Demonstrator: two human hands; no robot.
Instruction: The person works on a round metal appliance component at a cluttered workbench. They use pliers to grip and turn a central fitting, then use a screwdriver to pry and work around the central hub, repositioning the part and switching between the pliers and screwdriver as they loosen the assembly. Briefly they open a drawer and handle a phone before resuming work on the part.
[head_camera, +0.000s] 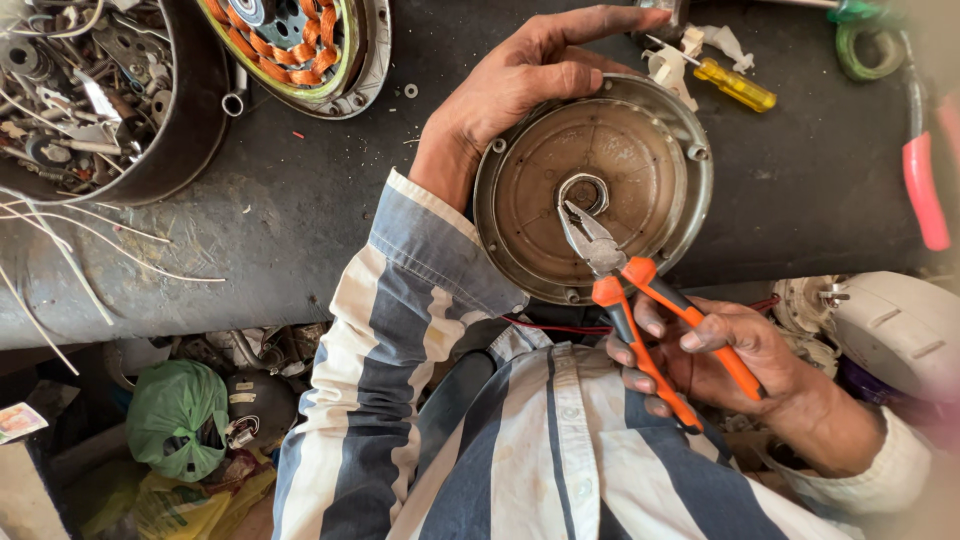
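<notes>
The left hand (520, 85) curls over the rim of a round metal motor cover (592, 185), steadying it at the near edge of the dark worktop (300, 210). The right hand (715, 355) grips orange-handled pliers (625, 290), whose nose sits at the cover's central hub.

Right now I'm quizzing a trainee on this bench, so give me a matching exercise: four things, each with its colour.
1 pliers
2 screwdriver
3 winding
4 bag

a green
b yellow handle
c copper-orange
d orange handles

Pairs: 1-d, 2-b, 3-c, 4-a

The right hand holds the pliers; the left hand steadies the round cover.
</notes>
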